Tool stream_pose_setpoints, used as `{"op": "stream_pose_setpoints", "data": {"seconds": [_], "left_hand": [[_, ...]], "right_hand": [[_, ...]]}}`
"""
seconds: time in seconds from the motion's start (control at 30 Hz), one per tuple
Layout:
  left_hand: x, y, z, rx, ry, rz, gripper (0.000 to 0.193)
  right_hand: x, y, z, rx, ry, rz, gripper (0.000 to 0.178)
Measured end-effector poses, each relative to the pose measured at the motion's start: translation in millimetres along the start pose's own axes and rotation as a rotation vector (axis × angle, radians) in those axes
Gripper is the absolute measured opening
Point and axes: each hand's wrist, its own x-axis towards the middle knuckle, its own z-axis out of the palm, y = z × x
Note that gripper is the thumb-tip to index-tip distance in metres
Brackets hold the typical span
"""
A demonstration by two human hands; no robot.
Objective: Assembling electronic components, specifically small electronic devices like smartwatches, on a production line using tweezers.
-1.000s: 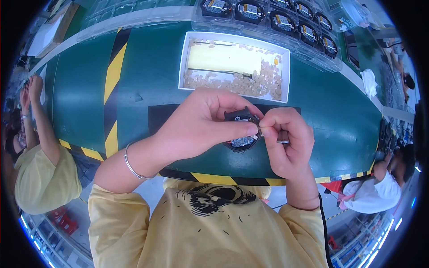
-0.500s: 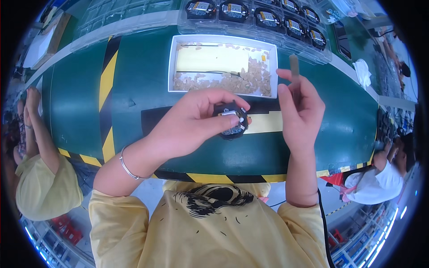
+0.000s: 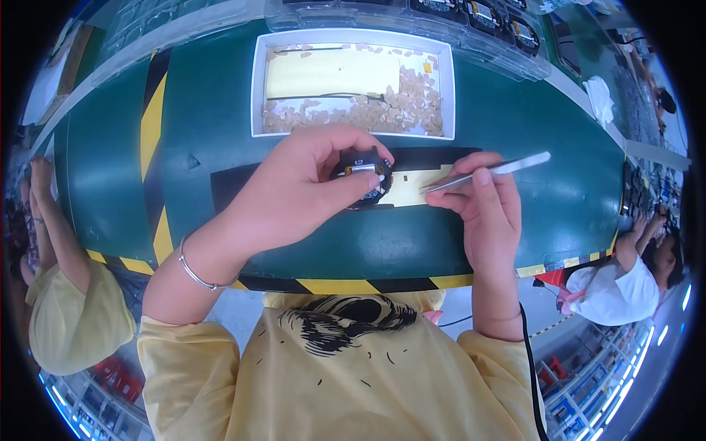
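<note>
My left hand (image 3: 309,173) is closed around a small round black electronic module (image 3: 365,176), with its thumb across the exposed inner parts. In my right hand (image 3: 485,195) is a pair of metal tweezers (image 3: 515,165), gripped near the middle with the tips pointing left. Those tips hover at or just over a pale yellow sheet (image 3: 412,189); whether they touch it I cannot tell. A small dark piece (image 3: 405,178) lies on the sheet. Under both hands runs a black strip (image 3: 235,192), partly hidden by the left hand and the module.
A white shallow box (image 3: 259,88) with many small tan pieces (image 3: 419,110) stands just beyond my hands. Behind it, a clear plastic tray (image 3: 478,48) holds several round black modules. Striped tape (image 3: 338,285) edges the green table (image 3: 559,191). Other people sit at both sides.
The tweezers have swung from upright to nearly level, with their tips now down by the yellow sheet. My right hand has lowered slightly, and the left hand with the module sits a little further left.
</note>
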Motion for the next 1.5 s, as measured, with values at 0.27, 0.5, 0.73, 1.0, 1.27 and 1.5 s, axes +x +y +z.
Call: {"op": "stream_pose_setpoints", "data": {"seconds": [0.27,0.5,0.73,1.0,1.27,1.5], "left_hand": [[0,5,4,0.069,0.025,-0.055,0.023],[0,1,6,0.011,0.026,-0.016,0.024],[3,-1,4,0.040,0.047,0.012,0.022],[0,6,0,-0.296,-0.021,0.081,0.025],[-2,-5,2,-0.539,-0.022,0.274,0.030],[2,-10,5,-0.477,-0.026,0.432,0.031]], "right_hand": [[-3,7,4,-0.090,0.026,-0.093,0.020],[-5,8,3,-0.134,0.016,-0.106,0.019],[-1,6,0,-0.104,0.014,-0.095,0.018],[5,-27,14,0.210,-0.057,-0.065,0.015],[14,-37,37,0.133,-0.226,-0.292,0.018],[6,-23,40,0.091,-0.205,-0.486,0.020]]}}
